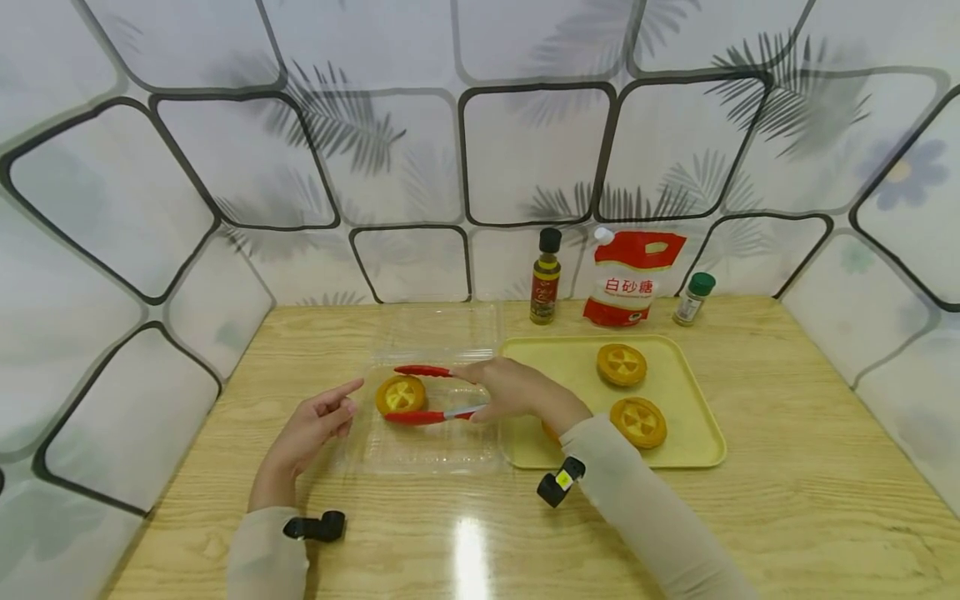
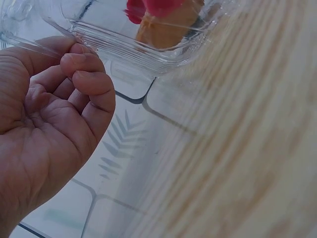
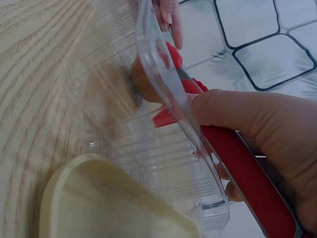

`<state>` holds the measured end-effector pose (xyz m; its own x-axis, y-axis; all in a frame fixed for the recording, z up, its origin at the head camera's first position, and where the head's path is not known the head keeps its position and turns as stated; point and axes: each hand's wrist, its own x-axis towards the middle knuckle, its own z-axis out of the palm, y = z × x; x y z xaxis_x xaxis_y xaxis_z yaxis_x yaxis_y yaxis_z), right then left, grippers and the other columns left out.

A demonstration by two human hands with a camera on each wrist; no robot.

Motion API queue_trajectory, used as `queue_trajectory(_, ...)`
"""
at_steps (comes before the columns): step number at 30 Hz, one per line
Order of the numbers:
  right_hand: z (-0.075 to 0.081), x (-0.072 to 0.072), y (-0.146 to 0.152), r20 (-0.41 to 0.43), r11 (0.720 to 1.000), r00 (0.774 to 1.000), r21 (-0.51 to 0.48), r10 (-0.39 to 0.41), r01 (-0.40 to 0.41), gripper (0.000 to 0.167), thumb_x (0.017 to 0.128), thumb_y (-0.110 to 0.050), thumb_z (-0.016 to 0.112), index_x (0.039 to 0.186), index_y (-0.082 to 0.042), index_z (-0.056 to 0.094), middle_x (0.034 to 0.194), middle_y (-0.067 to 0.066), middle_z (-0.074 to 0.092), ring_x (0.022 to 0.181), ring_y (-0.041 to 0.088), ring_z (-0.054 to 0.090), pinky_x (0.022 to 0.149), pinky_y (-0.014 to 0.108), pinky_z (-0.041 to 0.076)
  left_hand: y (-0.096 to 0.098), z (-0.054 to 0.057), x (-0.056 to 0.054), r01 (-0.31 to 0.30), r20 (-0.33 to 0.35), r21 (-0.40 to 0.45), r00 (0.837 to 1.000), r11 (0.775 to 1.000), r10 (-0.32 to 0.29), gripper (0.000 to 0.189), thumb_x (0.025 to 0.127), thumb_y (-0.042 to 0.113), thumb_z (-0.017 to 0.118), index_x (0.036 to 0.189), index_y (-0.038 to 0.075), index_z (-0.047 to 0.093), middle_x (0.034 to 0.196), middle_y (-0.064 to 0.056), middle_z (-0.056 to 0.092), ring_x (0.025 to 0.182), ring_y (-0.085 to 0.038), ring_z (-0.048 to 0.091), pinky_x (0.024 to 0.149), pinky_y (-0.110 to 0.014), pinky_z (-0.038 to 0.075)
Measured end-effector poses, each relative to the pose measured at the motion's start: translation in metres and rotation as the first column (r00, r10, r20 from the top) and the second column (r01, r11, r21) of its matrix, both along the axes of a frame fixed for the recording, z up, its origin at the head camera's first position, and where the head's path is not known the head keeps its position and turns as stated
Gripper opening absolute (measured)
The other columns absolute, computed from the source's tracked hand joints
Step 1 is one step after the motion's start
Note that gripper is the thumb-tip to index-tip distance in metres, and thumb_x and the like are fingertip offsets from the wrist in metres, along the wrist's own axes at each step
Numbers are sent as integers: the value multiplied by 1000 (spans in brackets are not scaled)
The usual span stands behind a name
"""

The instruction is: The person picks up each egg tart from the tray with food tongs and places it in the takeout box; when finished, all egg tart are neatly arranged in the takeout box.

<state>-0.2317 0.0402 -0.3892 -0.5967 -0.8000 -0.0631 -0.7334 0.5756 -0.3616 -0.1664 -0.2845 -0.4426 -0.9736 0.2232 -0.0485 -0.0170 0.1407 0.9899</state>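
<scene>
My right hand (image 1: 510,387) grips red-tipped metal tongs (image 1: 423,417) over a clear plastic container (image 1: 450,457). The tongs' red ends lie on either side of a round golden tart (image 1: 402,395) with a wedge pattern on top, inside the container's left part. In the right wrist view the red handle (image 3: 247,178) runs along under my thumb. My left hand (image 1: 311,429) is at the container's left side. Its thumb and fingertips meet at the clear rim (image 2: 119,49) and pinch it, with the other fingers curled in the left wrist view.
The container's lid (image 1: 438,329) lies folded back. A yellow tray (image 1: 697,442) on the right bears more tarts (image 1: 622,365), one partly hidden by my right forearm. Behind stand an oil bottle (image 1: 546,279), a red and white sugar pouch (image 1: 630,279) and a green-capped jar (image 1: 694,297).
</scene>
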Motion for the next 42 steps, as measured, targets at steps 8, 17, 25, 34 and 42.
queue_trajectory(8,-3,0,5,44,998,999,-52,-29,31,77,80,-30,77,145,-9,40,142,8,45,126,22,48,103,35,38,0,0,1,4,-1,0,1000,1000,-4,51,99,11,50,143,-8,32,89,0,54,64,-8,46,60,-22,43)
queue_trajectory(17,0,1,19,112,988,988,-99,-104,116,84,77,-38,78,146,-11,38,140,8,48,110,22,55,96,37,43,0,1,1,-2,-1,-5,1000,1000,2,51,99,11,50,143,-7,33,88,1,54,64,-9,45,60,-23,42)
queue_trajectory(25,2,3,41,121,969,979,-165,-163,182,82,77,-42,77,142,-7,42,113,9,59,81,14,52,71,29,46,1,2,2,-3,5,-4,1000,1000,3,51,99,12,50,143,-7,32,88,1,52,64,-9,45,60,-23,41)
queue_trajectory(34,11,14,81,-39,955,970,-184,-241,231,75,82,-47,71,144,-18,42,139,8,47,113,26,55,92,47,45,2,2,1,5,5,-1,1000,1000,-5,52,99,12,50,143,-8,32,90,-1,54,64,-8,45,60,-23,42)
queue_trajectory(42,20,24,128,-144,902,897,-184,-418,391,79,74,-54,74,140,-21,49,135,7,53,120,31,52,92,51,44,1,1,2,3,-4,-7,1000,1000,-3,52,99,13,50,143,-8,32,90,-2,54,64,-9,45,59,-24,41)
